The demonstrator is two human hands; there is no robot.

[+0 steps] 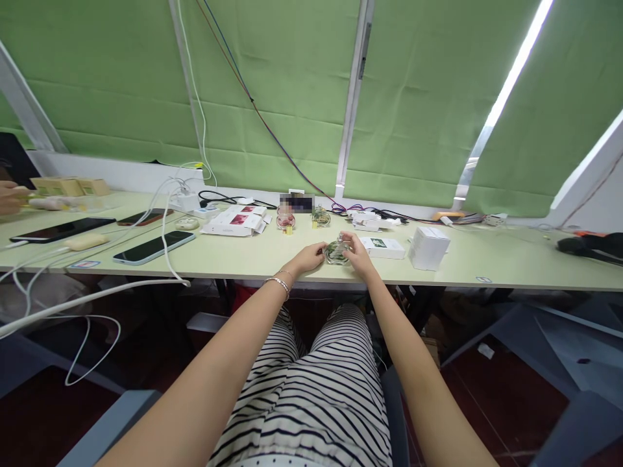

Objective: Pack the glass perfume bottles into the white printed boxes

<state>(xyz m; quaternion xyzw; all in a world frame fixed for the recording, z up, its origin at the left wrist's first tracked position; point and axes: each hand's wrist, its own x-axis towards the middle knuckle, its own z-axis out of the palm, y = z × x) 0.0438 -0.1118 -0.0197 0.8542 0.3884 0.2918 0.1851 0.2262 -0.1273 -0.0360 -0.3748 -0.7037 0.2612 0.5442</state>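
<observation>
A small clear glass bottle (335, 253) with green, leaf-like contents stands near the table's front edge, between my two hands. My left hand (310, 257) closes on its left side, fingertips against the glass. On the other side, my right hand (357, 255) grips the bottle's right side and upper part with curled fingers. A small clear piece shows by my right fingertips at the top; whether it is attached I cannot tell. Behind stand a similar bottle with pink contents (286, 219) and another with greenish contents (320, 216), each with a small yellow piece in front.
Right of my hands are a flat white box (383, 248) and an upright white box (429, 248). An opened white box with red pictures (237, 220) lies left. Phones (154, 248) and white cables (168, 250) cover the left side. Another person's hand (12, 196) is at far left.
</observation>
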